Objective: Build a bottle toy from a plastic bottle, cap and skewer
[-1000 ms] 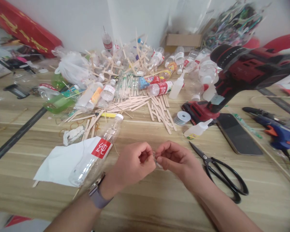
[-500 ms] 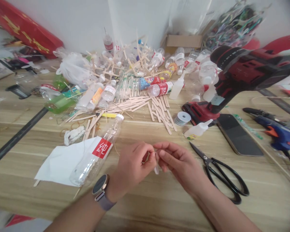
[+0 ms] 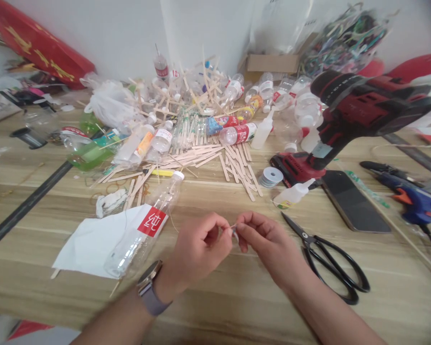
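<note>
My left hand (image 3: 201,247), with a watch on its wrist, is closed in a pinch on a thin string (image 3: 233,226). Opposite it, my right hand (image 3: 269,244) pinches the same string, its fingertips almost meeting the left ones. A small whitish strip (image 3: 236,235) shows between the fingertips; its kind is too small to tell. To the left lies a clear plastic bottle (image 3: 129,249) with a red label, partly over a white sheet of paper (image 3: 82,244). A thin line runs from near the bottle's neck toward my left hand. Black-handled scissors (image 3: 308,238) lie right of my right hand.
Wooden sticks (image 3: 237,167) are heaped ahead, before many plastic bottles (image 3: 161,139). A red cordless drill (image 3: 359,110) stands at right, near a wire spool (image 3: 271,177), a small glue bottle (image 3: 292,194), a phone (image 3: 355,201) and a blue glue gun (image 3: 413,191).
My fingertips have drawn slightly apart, so a short length of string shows between them. The whitish strip has turned and sits higher. The things on the table stay put.
</note>
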A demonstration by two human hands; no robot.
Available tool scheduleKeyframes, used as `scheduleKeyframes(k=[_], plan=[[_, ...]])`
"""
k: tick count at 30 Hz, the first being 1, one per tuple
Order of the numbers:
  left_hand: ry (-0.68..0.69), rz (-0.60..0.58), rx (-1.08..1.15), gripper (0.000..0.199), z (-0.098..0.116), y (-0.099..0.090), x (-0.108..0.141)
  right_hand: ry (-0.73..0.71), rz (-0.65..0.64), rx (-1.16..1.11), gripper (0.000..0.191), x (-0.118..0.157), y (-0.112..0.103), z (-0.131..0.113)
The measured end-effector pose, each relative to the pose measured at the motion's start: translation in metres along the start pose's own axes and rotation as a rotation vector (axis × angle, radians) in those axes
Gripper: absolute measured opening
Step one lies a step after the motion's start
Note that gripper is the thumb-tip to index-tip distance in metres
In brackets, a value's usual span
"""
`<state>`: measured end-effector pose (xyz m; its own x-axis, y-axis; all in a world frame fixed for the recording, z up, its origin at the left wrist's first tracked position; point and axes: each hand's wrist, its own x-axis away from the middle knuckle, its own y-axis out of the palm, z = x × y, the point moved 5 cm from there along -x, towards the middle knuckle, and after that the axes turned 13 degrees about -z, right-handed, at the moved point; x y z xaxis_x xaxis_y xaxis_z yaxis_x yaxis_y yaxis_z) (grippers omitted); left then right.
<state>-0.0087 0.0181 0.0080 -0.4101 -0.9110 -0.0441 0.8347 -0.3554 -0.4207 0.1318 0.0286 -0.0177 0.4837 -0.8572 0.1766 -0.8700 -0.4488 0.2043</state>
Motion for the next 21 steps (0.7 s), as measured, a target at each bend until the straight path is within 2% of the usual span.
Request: scheduleKeyframes(k=[4, 7, 9, 11, 14, 17, 21], plan=[[-0.023, 0.01, 0.427, 0.03, -0.008, -0.005, -0.004, -0.036, 0.071, 0.066, 0.025, 0.002, -0.007, 0.0], [-0.011, -0.009, 0.687, 0.031, -0.011, -0.004, -0.008, -0.029, 0.068, 0.061, 0.026, 0.0, -0.008, 0.004], [-0.024, -0.055, 0.781, 0.029, -0.011, 0.0, -0.01, -0.028, 0.074, 0.021, 0.027, -0.001, -0.008, 0.007], [-0.051, -0.121, 0.806, 0.029, -0.011, 0.004, -0.011, -0.032, 0.086, -0.064, 0.028, -0.001, -0.007, 0.011], [-0.069, -0.152, 0.691, 0.032, -0.01, 0.007, -0.011, -0.059, 0.083, -0.256, 0.026, 0.0, -0.002, 0.011], [-0.07, -0.138, 0.546, 0.032, -0.011, 0.007, -0.011, -0.068, -0.004, -0.405, 0.023, -0.001, 0.008, 0.008], [-0.14, -0.161, 0.52, 0.03, -0.017, 0.009, -0.01, -0.061, -0.089, -0.418, 0.019, -0.001, 0.015, 0.007]])
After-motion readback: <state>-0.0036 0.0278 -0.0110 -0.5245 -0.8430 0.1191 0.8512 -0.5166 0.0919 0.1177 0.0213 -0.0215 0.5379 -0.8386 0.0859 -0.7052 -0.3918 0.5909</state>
